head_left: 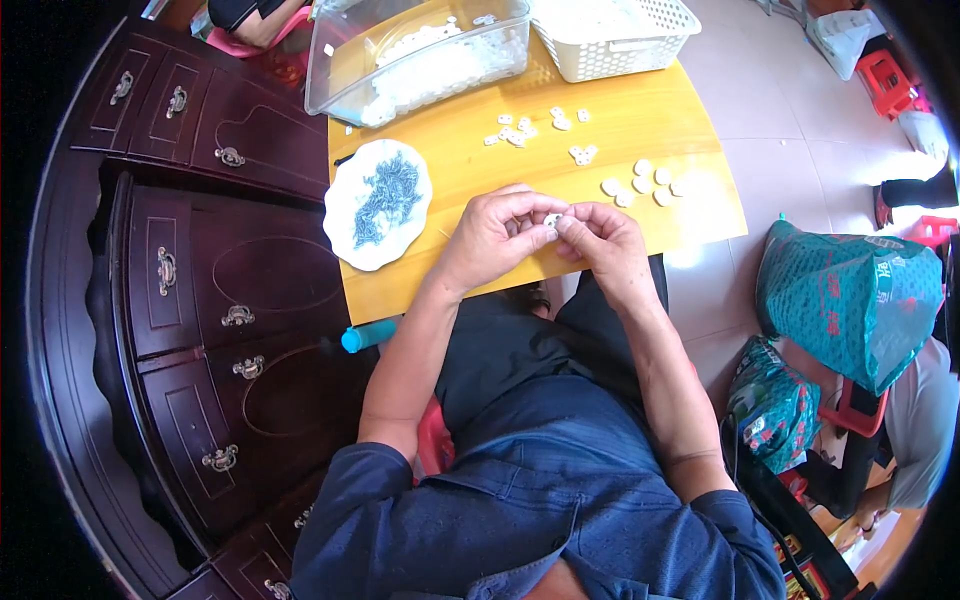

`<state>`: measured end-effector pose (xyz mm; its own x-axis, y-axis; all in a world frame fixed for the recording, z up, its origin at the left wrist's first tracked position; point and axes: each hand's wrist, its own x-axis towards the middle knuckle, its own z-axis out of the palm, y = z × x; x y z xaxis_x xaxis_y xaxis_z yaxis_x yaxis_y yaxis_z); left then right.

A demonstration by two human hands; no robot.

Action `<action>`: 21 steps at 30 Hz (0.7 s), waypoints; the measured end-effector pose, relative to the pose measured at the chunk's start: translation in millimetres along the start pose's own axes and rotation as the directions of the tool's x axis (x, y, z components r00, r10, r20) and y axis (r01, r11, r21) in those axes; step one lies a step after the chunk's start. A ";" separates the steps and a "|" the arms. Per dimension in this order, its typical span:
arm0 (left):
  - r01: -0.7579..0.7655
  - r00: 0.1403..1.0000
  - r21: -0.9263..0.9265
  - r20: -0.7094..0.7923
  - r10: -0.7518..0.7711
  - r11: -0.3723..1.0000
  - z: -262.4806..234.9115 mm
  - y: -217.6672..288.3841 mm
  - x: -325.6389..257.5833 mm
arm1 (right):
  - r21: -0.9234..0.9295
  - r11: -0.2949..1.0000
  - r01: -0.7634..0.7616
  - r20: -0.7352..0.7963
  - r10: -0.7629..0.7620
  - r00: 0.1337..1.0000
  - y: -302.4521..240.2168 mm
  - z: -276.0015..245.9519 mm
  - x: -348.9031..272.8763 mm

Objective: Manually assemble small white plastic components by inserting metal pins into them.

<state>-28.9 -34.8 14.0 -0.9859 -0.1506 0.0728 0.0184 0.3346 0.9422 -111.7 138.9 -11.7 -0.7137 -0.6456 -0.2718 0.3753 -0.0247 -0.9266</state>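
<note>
On the left of the yellow table (620, 125) stands a big dark wooden cabinet (200, 290) with metal handles on its drawers. The table itself is bright and smooth, and everything here is told from it.

At the far left end of the table sits a clear plastic box (345, 55) with white bits heaped inside. Next to that box, at the far right end of the table, sits a white basket (640, 50) with holes in its walls. On the floor to the right of the table lie green bags (850, 300). On the left part of the table rests a white plate (345, 215) with a pile of tiny blue-grey metal bits in it. Under the near left corner of the table pokes a light blue tube (368, 334).

At the near edge of the table, both hands meet. The left hand (490, 240) is curled, and its fingers bend in toward the right hand (605, 245). The right hand is curled too.

In the middle of the table lie small white pieces (520, 130), some square and some round (640, 183), spread out and apart from the hands.

Smallest of all is one small white piece (552, 220). It sits right between the fingertips of both hands, pinched by the thumbs and first fingers, just above the near edge of the table. Most of it is hidden by the fingers.
</note>
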 end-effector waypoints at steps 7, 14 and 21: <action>-0.145 0.965 0.433 -0.139 0.224 0.890 17.0 23.8 -3.0 | 0.168 0.986 -0.010 0.035 0.004 0.999 -0.5 2.3 0.5; -0.235 0.914 0.614 -0.124 0.387 0.753 18.3 18.9 -3.3 | 0.301 0.953 -0.018 0.043 0.005 0.999 5.3 0.7 1.5; -0.253 0.917 0.576 -0.112 0.382 0.777 16.9 19.2 -5.4 | 0.275 0.955 -0.111 0.102 0.085 0.991 1.6 -1.7 -0.2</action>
<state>-26.0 -11.8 26.2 -0.8787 -0.1148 0.4634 0.1684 0.8338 0.5257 -112.0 140.3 -13.6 -0.6150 -0.7198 -0.3220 0.5998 -0.1619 -0.7836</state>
